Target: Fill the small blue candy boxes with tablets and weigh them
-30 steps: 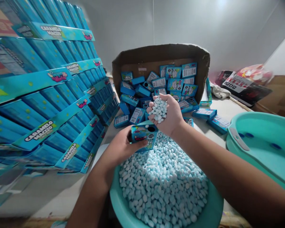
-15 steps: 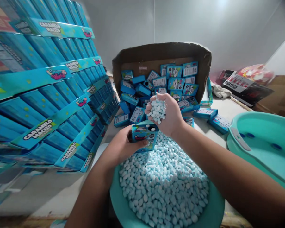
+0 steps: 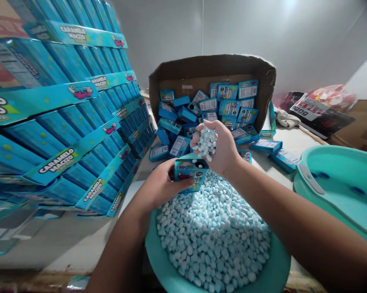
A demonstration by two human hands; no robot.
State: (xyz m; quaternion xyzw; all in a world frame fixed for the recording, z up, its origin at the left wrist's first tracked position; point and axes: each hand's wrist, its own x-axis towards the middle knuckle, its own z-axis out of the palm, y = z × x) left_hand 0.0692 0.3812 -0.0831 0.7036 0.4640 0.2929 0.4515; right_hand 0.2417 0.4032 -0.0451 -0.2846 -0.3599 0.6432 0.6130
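My left hand [image 3: 159, 186] grips a small blue candy box [image 3: 190, 172] with its top hole facing up, held over a teal basin [image 3: 159, 262] heaped with pale blue candies [image 3: 214, 236]. My right hand [image 3: 221, 148] hovers just above the box, cupped and closed round a handful of the same candies [image 3: 207, 143], which spill down toward the box's hole.
Stacked blue display cartons marked CARAMELO MACIZO [image 3: 58, 118] rise at the left. A tipped cardboard box [image 3: 212, 75] behind holds several small blue boxes [image 3: 226, 108]; more lie on the table [image 3: 269, 145]. A second teal basin [image 3: 339, 187] sits at the right, dark packets [image 3: 319, 114] beyond.
My right hand has closed tighter and tipped lower over the box, and the handful in it looks smaller. The left hand and box stay in place.
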